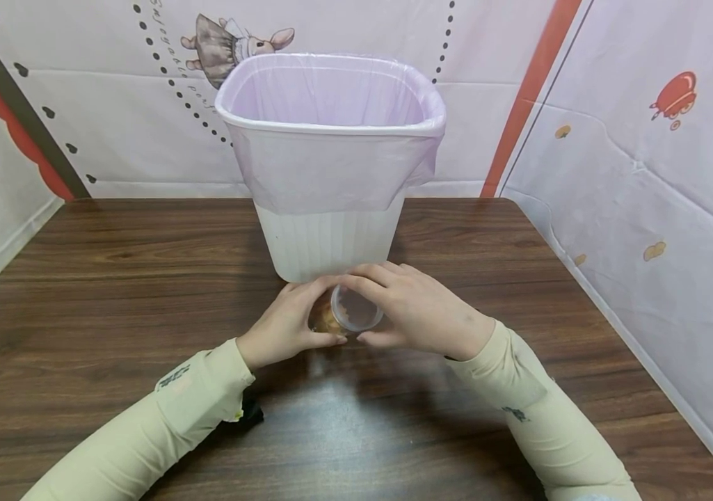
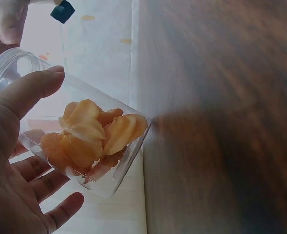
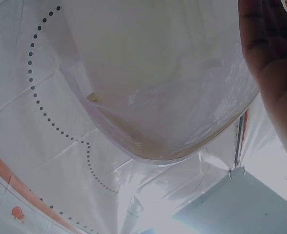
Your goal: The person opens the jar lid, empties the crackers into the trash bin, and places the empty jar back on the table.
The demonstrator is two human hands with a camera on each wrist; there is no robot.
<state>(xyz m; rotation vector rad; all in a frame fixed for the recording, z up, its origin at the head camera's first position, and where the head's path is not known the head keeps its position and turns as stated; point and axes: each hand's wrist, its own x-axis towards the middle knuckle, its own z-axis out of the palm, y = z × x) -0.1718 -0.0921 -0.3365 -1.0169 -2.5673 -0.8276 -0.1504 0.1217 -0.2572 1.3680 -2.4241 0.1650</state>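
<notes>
Jar, clear round plastic (image 2: 107, 187) with orange-yellow pieces (image 2: 82, 134), tilts in my curled left hand (image 1: 284, 323), 6 o'clock of the white plastic bin (image 1: 331, 243); whether my right hand (image 1: 419, 303) pinches, I can't tell; loosening could drop it.

Clear jar (image 2: 75, 90) partly behind the hands (image 1: 284, 323) (image 1: 425, 309)

The left forearm (image 1: 156, 424) is slanting in from the lower left, the right forearm (image 1: 550, 417) from the lower right; near the head view's centre, the left hand (image 1: 287, 321) is gripping and the right hand (image 1: 421, 310) is curving opposite.
</notes>
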